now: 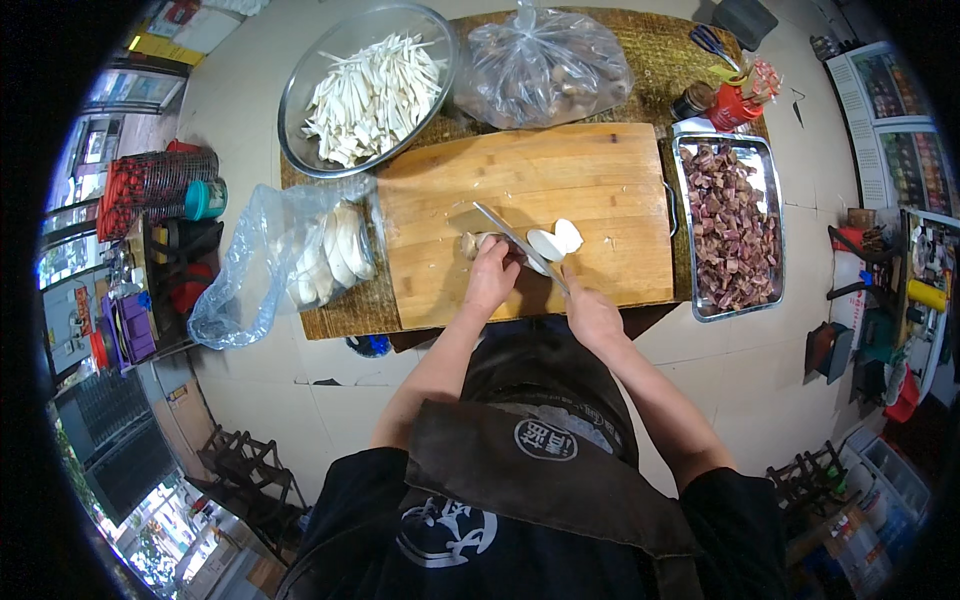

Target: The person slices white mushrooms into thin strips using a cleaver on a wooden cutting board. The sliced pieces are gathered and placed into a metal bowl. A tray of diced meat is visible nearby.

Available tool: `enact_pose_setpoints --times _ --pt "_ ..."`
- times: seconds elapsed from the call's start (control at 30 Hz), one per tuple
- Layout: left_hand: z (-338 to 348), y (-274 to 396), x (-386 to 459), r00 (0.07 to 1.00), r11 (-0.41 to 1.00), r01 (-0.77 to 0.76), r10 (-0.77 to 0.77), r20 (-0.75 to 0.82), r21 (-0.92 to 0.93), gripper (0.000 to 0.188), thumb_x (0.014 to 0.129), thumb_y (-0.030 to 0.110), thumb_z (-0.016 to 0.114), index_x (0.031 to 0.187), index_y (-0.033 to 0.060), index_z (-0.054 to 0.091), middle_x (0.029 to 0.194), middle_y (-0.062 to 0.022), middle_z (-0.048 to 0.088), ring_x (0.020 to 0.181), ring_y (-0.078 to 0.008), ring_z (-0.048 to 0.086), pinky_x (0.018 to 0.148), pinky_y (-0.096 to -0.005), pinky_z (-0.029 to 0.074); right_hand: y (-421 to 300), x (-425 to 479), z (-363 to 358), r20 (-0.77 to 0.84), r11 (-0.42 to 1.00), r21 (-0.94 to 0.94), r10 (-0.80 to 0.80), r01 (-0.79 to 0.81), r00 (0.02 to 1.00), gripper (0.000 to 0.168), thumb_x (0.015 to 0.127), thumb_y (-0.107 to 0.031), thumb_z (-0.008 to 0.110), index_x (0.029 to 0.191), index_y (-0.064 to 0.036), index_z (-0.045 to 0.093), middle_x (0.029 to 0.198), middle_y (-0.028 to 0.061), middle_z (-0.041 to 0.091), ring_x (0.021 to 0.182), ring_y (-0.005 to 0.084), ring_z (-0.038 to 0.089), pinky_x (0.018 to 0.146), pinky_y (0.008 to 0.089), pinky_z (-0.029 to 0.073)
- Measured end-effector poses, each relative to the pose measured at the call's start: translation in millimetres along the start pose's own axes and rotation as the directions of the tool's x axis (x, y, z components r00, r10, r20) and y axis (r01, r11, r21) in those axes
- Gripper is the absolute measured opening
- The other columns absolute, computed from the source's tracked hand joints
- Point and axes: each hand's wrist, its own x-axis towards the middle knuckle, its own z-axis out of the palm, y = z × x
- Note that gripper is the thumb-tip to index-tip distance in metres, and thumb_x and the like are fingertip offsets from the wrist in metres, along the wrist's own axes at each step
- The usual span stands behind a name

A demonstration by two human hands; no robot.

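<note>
My left hand (491, 276) presses a king oyster mushroom (471, 244) onto the wooden cutting board (435, 172). In my right hand (592, 309) is the handle of a kitchen knife (501, 226), whose blade stands at the mushroom beside my left fingers. White mushroom slices (546, 244) lie just right of the blade. Whole pale mushrooms (346, 244) sit in an open clear plastic bag (244, 262) left of the board. Behind it, a metal bowl (283, 124) holds a heap of white mushroom strips (375, 101).
A steel tray (780, 247) of purplish-brown chopped pieces (727, 225) lies right of the board. Behind the board stands a tied plastic bag (544, 71) with brownish contents. Scissors (709, 41), a dark jar (694, 100) and a red container (731, 109) with wrapped sticks occupy the table's back right.
</note>
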Motion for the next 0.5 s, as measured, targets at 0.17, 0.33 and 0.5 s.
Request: enact_pose_setpoints --times 0.17,0.33,0.5 --pt "2.7 1.9 1.6 0.996 0.995 0.094 -0.094 0.011 -0.038 0.015 0.080 0.003 0.069 0.094 0.0007 0.064 0.099 -0.0150 0.057 0.091 -0.0330 0.059 0.079 -0.0391 0.051 -11.8 -23.2 -33.9 -0.023 0.999 -0.009 -0.054 0.053 0.998 0.023 0.096 -0.020 0.050 0.101 0.001 0.056 0.075 0.0264 0.064 0.072 0.0441 0.063 0.067 0.0525 0.050" --pt "2.4 0.9 -1.0 0.997 0.997 -0.043 0.046 -0.062 0.057 0.019 0.080 0.001 0.068 0.099 -0.0002 0.065 0.101 -0.0161 0.055 0.092 -0.0346 0.058 0.080 -0.0398 0.051 -12.1 -57.2 -48.1 -0.025 0.995 -0.071 -0.065 0.063 0.998 0.021 0.094 -0.017 0.053 0.091 0.003 0.057 0.069 0.0237 0.063 0.068 0.0417 0.064 0.063 0.0509 0.051" --pt "-0.9 5.5 -0.7 0.999 0.995 -0.030 0.033 -0.039 0.092 0.023 0.078 0.000 0.067 0.101 -0.0016 0.064 0.102 -0.0174 0.056 0.095 -0.0362 0.057 0.084 -0.0411 0.050 -9.3 -65.3 -49.3 -0.030 0.993 -0.101 -0.066 0.063 0.997 0.017 0.093 -0.013 0.051 0.093 0.003 0.058 0.070 0.0233 0.064 0.069 0.0395 0.066 0.063 0.0487 0.053"
